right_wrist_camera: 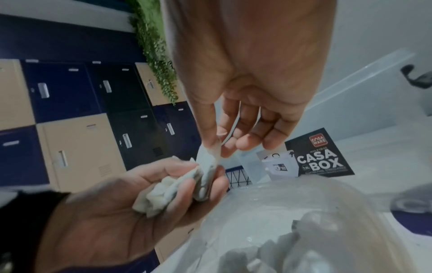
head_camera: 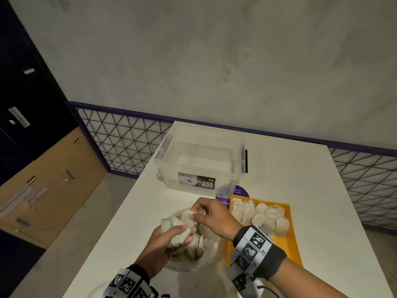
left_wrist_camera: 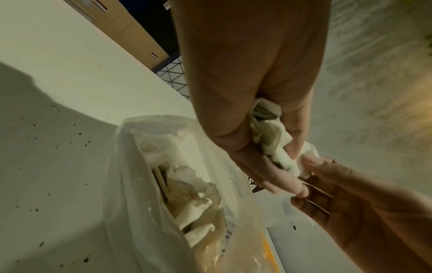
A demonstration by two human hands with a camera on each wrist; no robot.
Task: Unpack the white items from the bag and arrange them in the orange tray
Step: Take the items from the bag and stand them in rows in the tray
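Above the open bag (head_camera: 194,252), the left hand (head_camera: 165,244) lies palm up, its fingers (right_wrist_camera: 187,186) and thumb curled round a bunch of white items (head_camera: 176,227). The right hand (head_camera: 212,218) reaches in from the right, thumb and forefinger pinching the top of one item (right_wrist_camera: 207,162) in that bunch, the other fingers loosely bent. The items are small, soft, crumpled white packets. More lie in the clear plastic bag on the tabletop (head_camera: 311,190). Others stand in rows in the orange tray (head_camera: 293,239), just right of the bag.
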